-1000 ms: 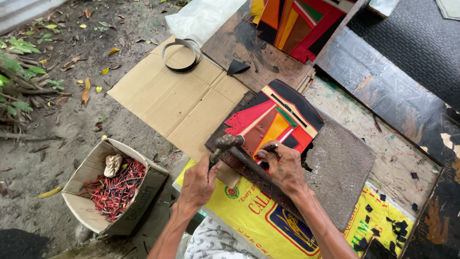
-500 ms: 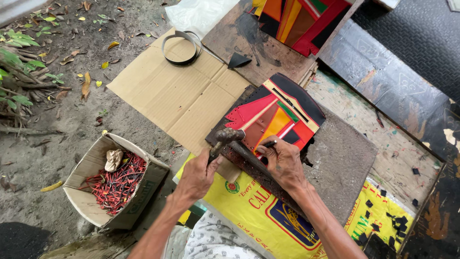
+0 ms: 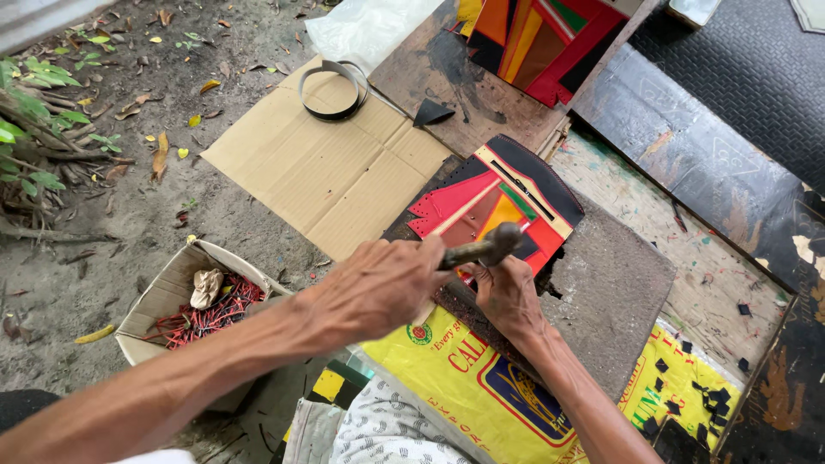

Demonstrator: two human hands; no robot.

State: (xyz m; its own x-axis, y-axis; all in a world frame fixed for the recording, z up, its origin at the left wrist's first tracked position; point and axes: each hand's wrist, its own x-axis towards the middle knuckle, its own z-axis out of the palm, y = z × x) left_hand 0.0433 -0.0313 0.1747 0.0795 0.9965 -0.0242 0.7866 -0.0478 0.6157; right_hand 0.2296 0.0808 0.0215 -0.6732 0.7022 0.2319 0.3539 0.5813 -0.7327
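Bare sandy ground (image 3: 94,258) strewn with dry leaves borders an outdoor work area laid with flat boards and sheets. At centre lies a grey rough worktop (image 3: 614,292), and on it rests a multicoloured leather panel (image 3: 490,202) of red, orange, green and black pieces with a pale strip along one edge. The left hand (image 3: 382,288) is closed in a fist round the handle of a hammer (image 3: 481,251), whose dark head hangs just above the panel's near edge. The right hand (image 3: 509,296) sits on the near edge of the panel, fingers curled and pressed together; whether they pinch a small tool cannot be told, since the hammer head hides the fingertips. A yellow printed sack (image 3: 481,387) lies beneath the forearms, partly under the worktop. To the left stands an open cardboard box (image 3: 150,314) holding red thin scraps and a crumpled pale rag. Farther away a flattened cardboard sheet (image 3: 318,172) lies on the ground, with a grey coiled strap (image 3: 331,90) at its far edge. A brown wooden board (image 3: 477,86) beyond carries a small black triangular offcut (image 3: 431,112) and a second coloured panel (image 3: 541,43). A long dark plank (image 3: 687,163) runs diagonally at the right, beside a paint-flecked board (image 3: 679,258).
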